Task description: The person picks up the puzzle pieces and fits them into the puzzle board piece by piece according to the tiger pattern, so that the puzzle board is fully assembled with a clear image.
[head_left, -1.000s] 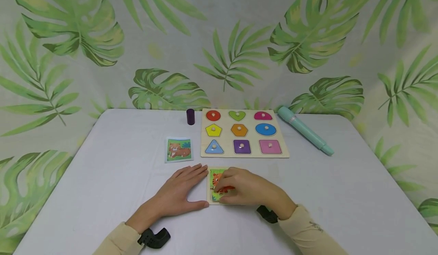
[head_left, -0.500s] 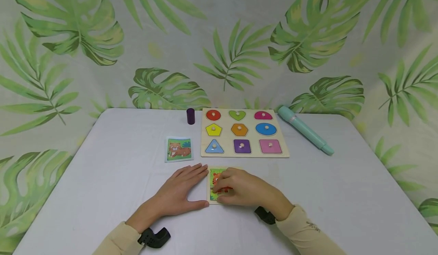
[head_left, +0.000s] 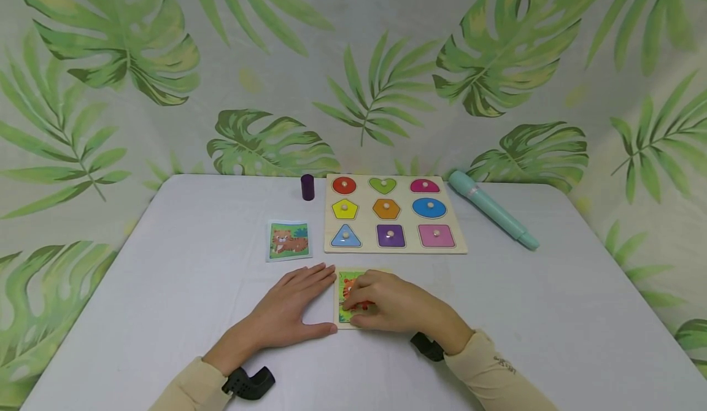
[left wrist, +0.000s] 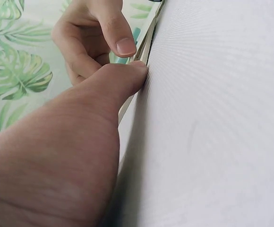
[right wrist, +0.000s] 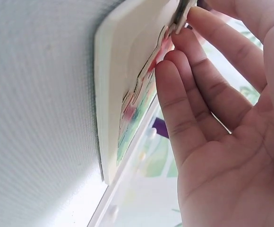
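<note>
A small wooden jigsaw board (head_left: 336,319) with a picture of an orange tiger on green lies in front of me. My left hand (head_left: 287,310) lies flat, its fingertips and thumb at the board's left edge. Over the picture, my right hand (head_left: 394,303) pinches a jigsaw piece (right wrist: 181,16) between thumb and fingers, low at the board's left part. That hand covers most of the board in the head view. In the right wrist view, part of the board (right wrist: 137,52) shows bare wood beside the coloured pieces. A tiger picture card (head_left: 289,241) lies behind the left hand.
Behind the jigsaw lies a wooden shape puzzle (head_left: 361,222) with knobbed coloured pieces. A dark purple cylinder (head_left: 307,188) stands to its left, and a mint-green pen-shaped stick (head_left: 493,210) lies to its right. A leaf-print cloth (head_left: 370,92) hangs behind the table.
My right hand has shifted slightly left, and the lower-left piece under its fingers has slid left towards the board's frame. My left hand has stayed in place.
</note>
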A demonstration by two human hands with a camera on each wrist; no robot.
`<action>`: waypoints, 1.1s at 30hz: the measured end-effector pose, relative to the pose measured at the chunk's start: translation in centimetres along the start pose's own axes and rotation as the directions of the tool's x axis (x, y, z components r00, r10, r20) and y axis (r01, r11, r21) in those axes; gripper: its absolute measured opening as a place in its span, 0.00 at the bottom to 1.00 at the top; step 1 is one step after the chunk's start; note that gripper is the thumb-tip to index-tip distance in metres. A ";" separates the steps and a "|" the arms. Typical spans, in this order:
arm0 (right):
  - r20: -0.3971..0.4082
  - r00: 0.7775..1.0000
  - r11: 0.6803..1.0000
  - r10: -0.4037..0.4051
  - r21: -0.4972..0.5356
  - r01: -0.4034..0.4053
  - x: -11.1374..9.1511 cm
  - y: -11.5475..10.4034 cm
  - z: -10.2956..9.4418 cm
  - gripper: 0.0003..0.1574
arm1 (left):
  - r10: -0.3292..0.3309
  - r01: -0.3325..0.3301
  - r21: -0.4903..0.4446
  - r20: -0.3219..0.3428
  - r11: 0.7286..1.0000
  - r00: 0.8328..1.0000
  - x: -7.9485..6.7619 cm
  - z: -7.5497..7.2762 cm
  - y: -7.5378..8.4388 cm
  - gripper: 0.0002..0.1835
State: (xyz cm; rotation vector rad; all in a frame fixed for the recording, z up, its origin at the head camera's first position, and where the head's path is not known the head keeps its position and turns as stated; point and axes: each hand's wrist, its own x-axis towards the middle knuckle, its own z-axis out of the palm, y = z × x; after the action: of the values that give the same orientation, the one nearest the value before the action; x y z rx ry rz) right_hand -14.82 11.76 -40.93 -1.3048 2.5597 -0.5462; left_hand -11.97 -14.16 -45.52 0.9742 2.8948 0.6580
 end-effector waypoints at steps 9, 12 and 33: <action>0.017 1.000 1.000 0.015 -0.019 -0.014 0.1 -0.2 0.0 0.15 | 0.009 -0.009 0.001 -0.011 1.000 1.000 0.1 0.1 -0.1 0.49; 0.022 1.000 1.000 0.021 -0.021 -0.020 0.1 -0.3 0.0 0.16 | 0.008 -0.008 0.001 -0.011 1.000 1.000 0.1 0.1 -0.1 0.49; 0.031 0.998 0.999 0.047 -0.004 -0.047 -0.2 -0.3 0.1 0.16 | 0.003 -0.003 -0.013 0.001 1.000 1.000 0.1 0.0 0.0 0.49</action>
State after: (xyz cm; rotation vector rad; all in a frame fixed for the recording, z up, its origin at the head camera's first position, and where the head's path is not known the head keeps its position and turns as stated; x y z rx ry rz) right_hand -14.46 11.71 -40.90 -1.2411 2.5603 -0.5093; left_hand -12.03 -14.10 -45.46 0.9776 2.8856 0.6753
